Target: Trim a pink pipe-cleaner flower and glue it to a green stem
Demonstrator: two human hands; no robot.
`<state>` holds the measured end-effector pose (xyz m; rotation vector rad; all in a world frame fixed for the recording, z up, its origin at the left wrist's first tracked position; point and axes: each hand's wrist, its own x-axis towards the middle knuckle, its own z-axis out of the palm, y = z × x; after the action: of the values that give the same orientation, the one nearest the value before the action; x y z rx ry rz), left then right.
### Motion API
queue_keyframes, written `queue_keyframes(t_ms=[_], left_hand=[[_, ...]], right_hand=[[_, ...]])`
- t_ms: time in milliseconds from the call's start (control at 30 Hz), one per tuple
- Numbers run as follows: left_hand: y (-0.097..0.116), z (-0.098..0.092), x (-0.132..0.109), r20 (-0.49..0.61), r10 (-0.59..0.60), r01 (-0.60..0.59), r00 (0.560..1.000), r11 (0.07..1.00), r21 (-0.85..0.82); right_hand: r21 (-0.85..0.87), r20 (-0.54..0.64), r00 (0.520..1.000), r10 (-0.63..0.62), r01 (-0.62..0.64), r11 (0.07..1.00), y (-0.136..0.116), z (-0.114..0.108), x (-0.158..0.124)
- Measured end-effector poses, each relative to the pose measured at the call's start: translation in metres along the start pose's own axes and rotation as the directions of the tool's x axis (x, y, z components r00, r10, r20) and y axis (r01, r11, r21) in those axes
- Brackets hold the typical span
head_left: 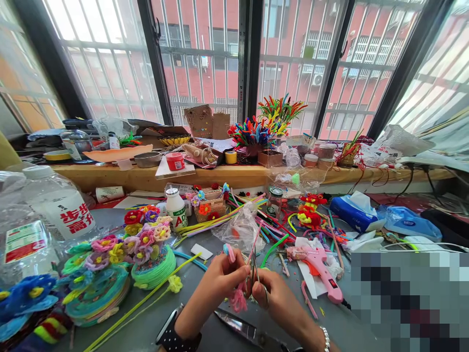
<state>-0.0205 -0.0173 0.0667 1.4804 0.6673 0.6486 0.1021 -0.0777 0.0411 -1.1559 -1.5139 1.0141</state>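
Observation:
My left hand (227, 274) is closed around pink pipe cleaner (239, 299); a looped pink bunch hangs below the fingers and a strand sticks up above them. A short pink and blue piece (229, 252) rests across its fingers. My right hand (273, 288) is closed on small scissors (255, 266), whose blades point up beside the pink strand. Whether the blades touch it I cannot tell. On the table under my wrists lies a larger metal cutting tool (238, 325), partly hidden by my right arm.
A pink glue gun (322, 271) lies right of my hands. Pipe cleaner flowers (142, 239) on coiled bases stand left, near large plastic bottles (54, 200). Behind are a white bottle (176, 210), loose pipe cleaners (216, 222), a glass jar (275, 198) and a blue tissue pack (353, 212).

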Motion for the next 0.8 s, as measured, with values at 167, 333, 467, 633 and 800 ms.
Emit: queue_keyframes(t_ms=[167, 333, 467, 633, 800], left_hand=[[0.0014, 0.0012, -0.0009, 0.002, -0.024, 0.024, 1.0, 0.999, -0.026], [0.0014, -0.0006, -0.0009, -0.016, 0.007, -0.007, 1.0, 1.0, -0.012], [-0.0012, -0.0003, -0.0004, 0.02, 0.003, -0.003, 1.0, 1.0, -0.002], [-0.0043, 0.0013, -0.0003, 0.069, -0.031, 0.033, 0.997, 0.999, -0.03], [-0.0045, 0.0019, 0.0, 0.07, -0.008, 0.01, 0.997, 1.0, -0.03]], right_hand=[[-0.043, -0.162, 0.982, 0.094, -0.103, 0.994, 0.0017, -0.0007, -0.0019], [-0.059, -0.244, 0.964, 0.108, -0.126, 0.99, 0.0028, -0.0002, -0.0026], [-0.026, -0.148, 0.988, 0.042, -0.047, 0.999, 0.003, 0.0015, -0.0025], [-0.034, -0.185, 0.98, 0.076, -0.083, 0.996, 0.0037, -0.0013, -0.0017], [-0.051, -0.243, 0.966, 0.084, -0.099, 0.994, 0.0062, -0.0061, -0.0013]])
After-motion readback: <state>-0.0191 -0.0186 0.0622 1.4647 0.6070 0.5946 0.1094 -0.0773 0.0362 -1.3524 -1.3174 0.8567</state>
